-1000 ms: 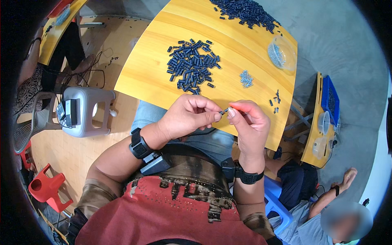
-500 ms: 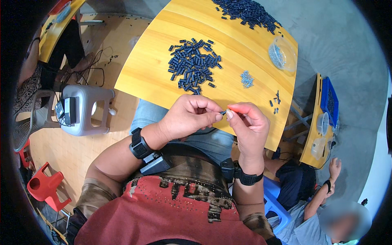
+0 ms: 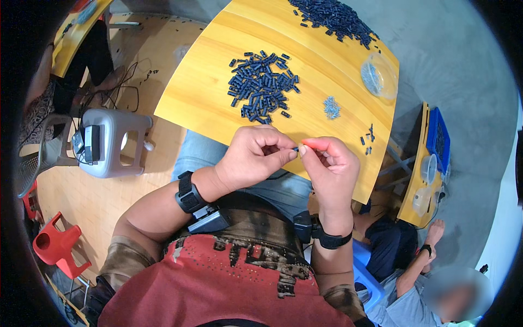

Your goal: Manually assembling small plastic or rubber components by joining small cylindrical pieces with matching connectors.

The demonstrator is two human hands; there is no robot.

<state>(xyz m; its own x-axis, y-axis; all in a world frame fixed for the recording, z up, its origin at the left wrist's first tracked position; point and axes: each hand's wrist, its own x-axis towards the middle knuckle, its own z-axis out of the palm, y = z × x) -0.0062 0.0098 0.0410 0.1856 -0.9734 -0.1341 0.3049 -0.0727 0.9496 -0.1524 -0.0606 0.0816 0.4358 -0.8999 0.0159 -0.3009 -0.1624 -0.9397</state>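
My left hand (image 3: 253,155) is closed in a pinch on a small black plastic piece (image 3: 296,149), of which only the end shows between the fingertips. Thumb and forefinger of my right hand (image 3: 331,163) are pressed together right at that end; what they hold is too small to make out. Both hands are over the table's near edge. Beyond them lies a heap of black plastic pieces (image 3: 261,90). To its right is a small pile of silvery screw-like parts (image 3: 332,108), and further right a few dark pieces with silvery bits (image 3: 370,133).
On the yellow table (image 3: 201,71), a larger black heap (image 3: 338,22) and a clear plastic bowl (image 3: 388,79) of silvery parts stand at the far right. A grey stool (image 3: 111,163) with a black device is left, a red stool (image 3: 57,245) lower left. Another person (image 3: 403,289) sits at right.
My hands stay together in almost the same place, the fingertips slightly closer around the black piece. The whole view has shifted slightly. The person at right has lowered an arm a little.
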